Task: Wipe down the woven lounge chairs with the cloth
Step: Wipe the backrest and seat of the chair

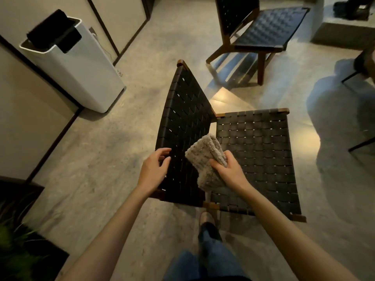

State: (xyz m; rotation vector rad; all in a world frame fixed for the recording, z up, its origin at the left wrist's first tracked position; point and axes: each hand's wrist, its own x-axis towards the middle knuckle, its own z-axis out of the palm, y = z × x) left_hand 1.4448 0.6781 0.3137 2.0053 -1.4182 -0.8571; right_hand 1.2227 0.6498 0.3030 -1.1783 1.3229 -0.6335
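Beige fuzzy cloth (205, 163) is bunched in our right hand (229, 171), thumb over it and fingers curled under. It lies against the lower inner face of the near chair's backrest (182, 118), just beside the gap where the back meets the seat (257, 155). Our left hand (155, 169) is loose, with fingers slightly bent and their tips touching the backrest's outer edge. It grips nothing (reads as steadying, not wiping).

We judge the step in hand to be wiping the near chair's backrest, low on the black webbing. The webbing gives no sign of which parts are already wiped, so we cannot tell.

The next move calls for a firm sweep up along the straps toward the top rail while the left hand braces the frame against tipping. After that comes the seat, with the cloth kept flat so it does not snag in the weave gaps.

A second woven chair (263, 31) stands well apart at the top, with neither hand on it, so we think plenty of the task remains.

Further out, a white appliance (75, 63) stands by the wall at left and a plant (16, 240) sits at lower left.
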